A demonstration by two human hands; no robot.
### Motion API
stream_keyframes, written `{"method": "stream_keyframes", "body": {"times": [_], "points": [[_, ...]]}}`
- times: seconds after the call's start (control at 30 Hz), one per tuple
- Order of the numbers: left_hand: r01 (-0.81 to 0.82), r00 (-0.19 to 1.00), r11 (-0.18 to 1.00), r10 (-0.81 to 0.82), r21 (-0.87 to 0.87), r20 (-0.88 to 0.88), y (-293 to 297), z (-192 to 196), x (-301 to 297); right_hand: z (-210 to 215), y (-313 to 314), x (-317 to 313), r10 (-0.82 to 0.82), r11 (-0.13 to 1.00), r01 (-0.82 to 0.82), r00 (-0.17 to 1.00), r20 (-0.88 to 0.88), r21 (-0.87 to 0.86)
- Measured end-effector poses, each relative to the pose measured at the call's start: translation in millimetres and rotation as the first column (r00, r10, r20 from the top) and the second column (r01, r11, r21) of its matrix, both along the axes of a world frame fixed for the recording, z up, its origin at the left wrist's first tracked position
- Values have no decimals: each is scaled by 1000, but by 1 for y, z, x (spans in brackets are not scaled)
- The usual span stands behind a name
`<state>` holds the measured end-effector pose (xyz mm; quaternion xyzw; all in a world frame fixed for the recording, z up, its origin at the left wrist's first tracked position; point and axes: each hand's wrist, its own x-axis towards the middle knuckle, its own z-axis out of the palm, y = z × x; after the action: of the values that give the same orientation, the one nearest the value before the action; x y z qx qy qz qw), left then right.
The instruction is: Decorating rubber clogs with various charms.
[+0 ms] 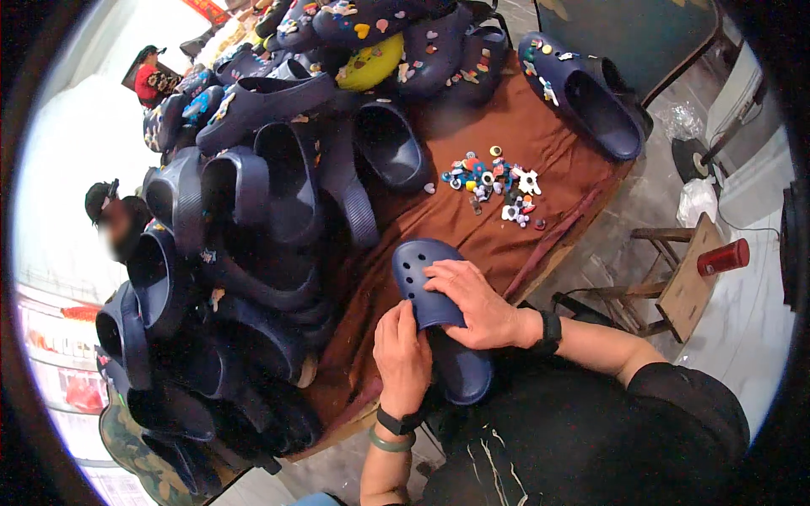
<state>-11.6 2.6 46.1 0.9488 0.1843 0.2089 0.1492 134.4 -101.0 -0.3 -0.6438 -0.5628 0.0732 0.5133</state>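
A dark blue clog (429,253) with several round holes in its toe is tilted over the near edge of the table, its heel end toward me. My right hand (479,305) grips it, fingers spread across the top of the toe and thumb by the opening. Against the clog's left side, beside a hole, my left hand (400,356) has its fingertips pressed together; whatever they pinch is hidden. No charms show on the visible part of this clog. Beyond it lies a loose pile of small colourful charms (489,179) on the brown cloth (472,244).
Dark blue clogs (287,181) are heaped along the left and far side, many with charms, near a yellow-green piece (371,63). A decorated pair (591,101) rests at the far right corner. A wooden stool (688,287) bearing a red cylinder (724,257) stands to the right.
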Motion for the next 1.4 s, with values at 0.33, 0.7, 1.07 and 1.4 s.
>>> {"method": "stream_keyframes", "body": {"times": [0.33,0.7,1.07,1.4], "points": [[91,995,991,-86,-102,45,27,1,16,0,12,1,-13,999,15,999,48,-43],[-28,999,997,24,77,44,8,-22,-11,15,1,5,102,992,-84,972,211,-93],[89,992,996,-86,-24,97,10,-8,-1,9,-21,11,-90,992,100,987,130,-71],[-144,990,989,144,-37,-5,27,18,-40,-12,-42,83,-326,937,347,916,232,-52]]}}
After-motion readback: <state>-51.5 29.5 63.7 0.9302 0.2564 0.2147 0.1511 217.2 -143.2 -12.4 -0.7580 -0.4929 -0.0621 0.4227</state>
